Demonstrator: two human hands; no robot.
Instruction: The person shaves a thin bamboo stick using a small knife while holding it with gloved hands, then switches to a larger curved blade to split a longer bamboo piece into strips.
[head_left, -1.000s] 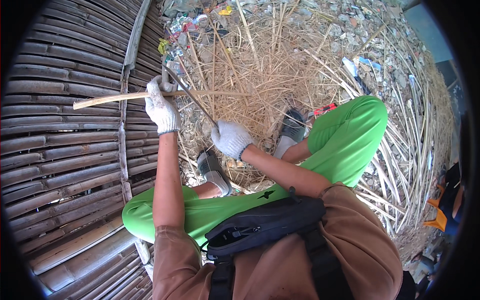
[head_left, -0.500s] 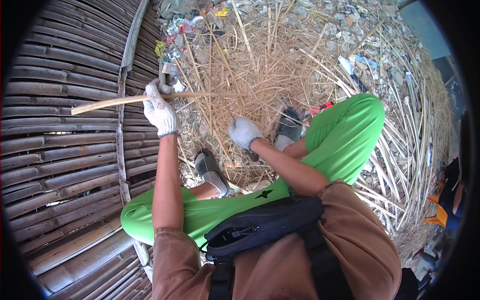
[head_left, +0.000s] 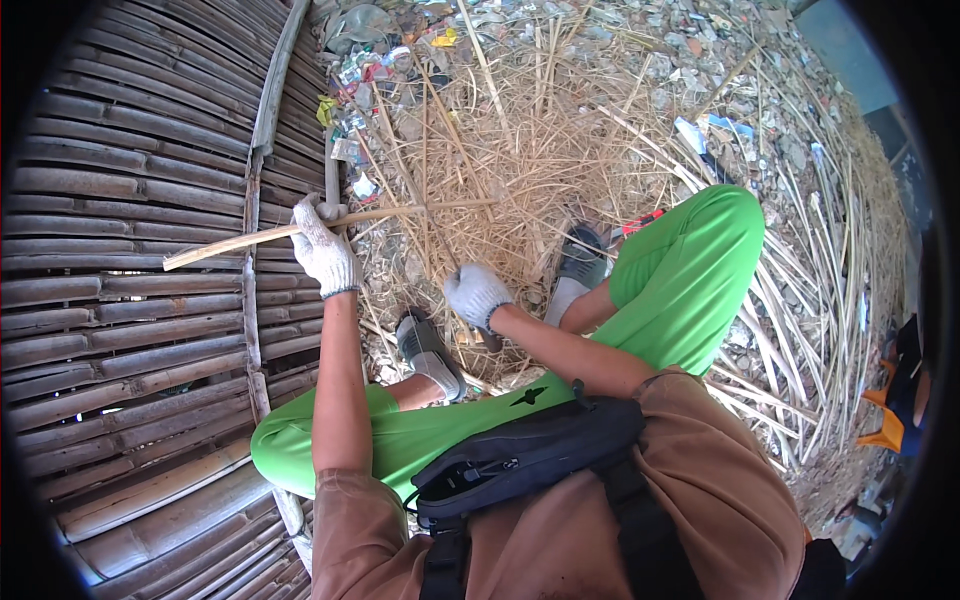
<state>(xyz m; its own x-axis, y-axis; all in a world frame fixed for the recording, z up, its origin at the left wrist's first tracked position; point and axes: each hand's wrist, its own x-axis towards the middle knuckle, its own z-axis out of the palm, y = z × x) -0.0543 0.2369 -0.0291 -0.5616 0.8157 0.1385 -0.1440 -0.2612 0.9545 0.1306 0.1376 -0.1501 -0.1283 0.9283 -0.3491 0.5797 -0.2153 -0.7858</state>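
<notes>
My left hand [head_left: 326,252], in a white knit glove, is wrapped round a long pale bamboo strip [head_left: 228,245]. The strip lies nearly level, its left end tilted lower, and its far end passes over the straw-like shavings. Nearer to me and to the right, my right hand [head_left: 477,296], gloved the same way, is closed with its fingers curled under. A dark brown end [head_left: 492,342] shows just below that hand, perhaps part of what it grips; the rest is hidden. The right hand is apart from the strip.
A wall of bamboo slats [head_left: 120,250] fills the left side. Shavings [head_left: 560,150] cover the ground ahead, with litter [head_left: 375,70] beyond. Long pale strips [head_left: 780,330] lie at right. A red and black object [head_left: 643,220] is by my right shoe [head_left: 580,262]. My bent legs frame the workspace.
My left hand and the bamboo strip have shifted a little right and nearer to me. My right hand has moved slightly left and nearer, still closed.
</notes>
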